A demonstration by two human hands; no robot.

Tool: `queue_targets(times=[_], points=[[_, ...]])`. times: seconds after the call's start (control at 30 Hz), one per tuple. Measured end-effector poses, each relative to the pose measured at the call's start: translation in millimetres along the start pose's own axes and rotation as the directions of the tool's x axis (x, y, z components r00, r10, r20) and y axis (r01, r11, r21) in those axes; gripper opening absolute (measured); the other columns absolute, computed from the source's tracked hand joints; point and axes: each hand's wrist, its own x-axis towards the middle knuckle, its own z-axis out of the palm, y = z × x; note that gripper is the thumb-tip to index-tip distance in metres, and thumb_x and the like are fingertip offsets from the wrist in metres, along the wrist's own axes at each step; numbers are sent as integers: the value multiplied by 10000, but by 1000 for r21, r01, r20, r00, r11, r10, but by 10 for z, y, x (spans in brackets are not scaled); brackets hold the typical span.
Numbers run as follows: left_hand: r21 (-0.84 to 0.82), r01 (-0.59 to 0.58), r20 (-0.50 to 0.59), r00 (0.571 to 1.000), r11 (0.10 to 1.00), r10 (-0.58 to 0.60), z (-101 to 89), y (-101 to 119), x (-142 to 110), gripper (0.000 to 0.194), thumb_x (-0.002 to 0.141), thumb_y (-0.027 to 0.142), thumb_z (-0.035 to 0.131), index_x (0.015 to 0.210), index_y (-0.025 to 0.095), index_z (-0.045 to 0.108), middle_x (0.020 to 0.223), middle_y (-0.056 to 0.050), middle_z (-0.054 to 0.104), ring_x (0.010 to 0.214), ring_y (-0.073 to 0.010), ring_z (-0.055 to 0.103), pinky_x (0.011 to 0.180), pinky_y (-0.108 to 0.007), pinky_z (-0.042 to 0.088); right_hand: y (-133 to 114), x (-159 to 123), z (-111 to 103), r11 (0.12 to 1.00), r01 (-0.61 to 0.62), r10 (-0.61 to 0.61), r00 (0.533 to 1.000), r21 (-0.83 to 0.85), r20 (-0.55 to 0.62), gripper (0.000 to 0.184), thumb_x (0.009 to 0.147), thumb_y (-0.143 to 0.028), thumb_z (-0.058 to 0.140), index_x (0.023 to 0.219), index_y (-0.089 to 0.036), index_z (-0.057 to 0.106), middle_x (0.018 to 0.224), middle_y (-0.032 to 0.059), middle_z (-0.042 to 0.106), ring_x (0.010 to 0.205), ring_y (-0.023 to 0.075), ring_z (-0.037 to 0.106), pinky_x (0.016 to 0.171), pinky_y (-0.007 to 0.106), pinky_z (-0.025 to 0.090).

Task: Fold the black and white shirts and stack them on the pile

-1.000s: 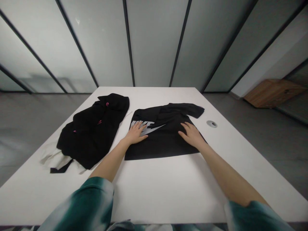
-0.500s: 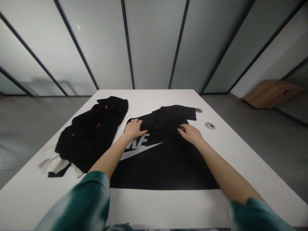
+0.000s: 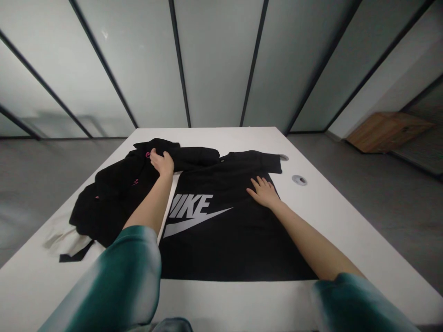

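A black T-shirt (image 3: 228, 240) with a large grey printed logo lies spread flat on the white table (image 3: 346, 221), front side up. My left hand (image 3: 162, 162) is closed on the shirt's left sleeve, pulled out toward the far left over a second garment. My right hand (image 3: 265, 192) lies flat with fingers spread on the shirt's right chest area. The shirt's right sleeve (image 3: 268, 162) lies out toward the far right.
A crumpled black garment (image 3: 110, 193) with small pink marks lies left of the shirt, with pale fabric (image 3: 57, 237) under its near end. Two round cable ports (image 3: 298, 179) sit in the table at right. Glass partitions stand behind; a wooden cabinet (image 3: 384, 131) is far right.
The folded shirt has been opened out flat toward me, showing the whole logo. My left hand moved far left, drawing the sleeve out. My right hand flattened on the fabric.
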Motion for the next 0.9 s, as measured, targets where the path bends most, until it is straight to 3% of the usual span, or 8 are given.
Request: queue_targets(times=[0.07,0.17,0.23,0.3,0.37,0.47,0.6,0.9], points=[[78,-225,132,968,971,214,-24,80,-102,441,863,215,510,1289,108,550,1315,-180,593,1261,-304,530,1100,-474,397,3,0,-87,1000,14,-15,1000,-14,-27,658,958,-609,355,1407,-170,549,1459,181,506,1354,357,428,1088,494,341],[118,-564,566,714,817,411,-21,216,-497,409,907,318,505,1275,162,591,1323,-151,608,1267,-304,531,1086,-464,411,27,118,-212,1000,-10,10,995,-1,-98,582,959,-591,349,1153,-167,697,1198,186,649,1168,357,541,989,498,410],[118,-680,729,554,723,402,18,245,-754,518,927,403,495,1396,183,517,1499,-146,479,1391,-311,421,1133,-469,358,51,261,-243,999,-29,35,985,38,-169,554,978,-534,328,1202,-164,673,1246,185,630,1178,348,537,989,487,415],[154,-713,830,469,685,302,65,200,-907,667,932,519,470,1505,184,397,1611,-149,317,1480,-328,282,1178,-505,277,86,409,-214,997,-33,47,981,77,-187,575,984,-510,328,1374,-158,564,1407,184,543,1275,342,487,1036,481,394],[218,-697,874,451,683,180,104,103,-945,793,920,641,414,1555,179,309,1642,-156,240,1512,-341,200,1197,-546,203,138,528,-137,994,-52,62,992,91,-111,640,981,-542,324,1479,-163,456,1526,171,437,1380,348,400,1097,502,343],[316,-647,853,514,694,91,139,-39,-881,960,858,782,357,1577,154,255,1646,-178,205,1522,-362,151,1203,-554,161,237,634,-2,991,-111,113,993,77,-17,725,963,-622,289,1523,-175,401,1605,148,327,1459,381,281,1147,565,257],[377,-616,821,568,692,59,177,-85,-829,1084,789,867,354,1576,128,254,1643,-220,172,1518,-409,119,1183,-580,182,300,699,92,988,-141,146,987,64,-70,791,946,-660,253,1541,-151,364,1615,180,294,1461,404,270,1147,594,236],[279,-731,800,535,623,270,-68,-70,-1113,893,908,707,352,1590,146,221,1664,-154,152,1537,-352,63,1219,-515,124,238,381,76,1000,21,-23,979,-11,-202,661,963,-528,373,1488,-133,449,1586,171,357,1457,355,293,1152,514,265]])
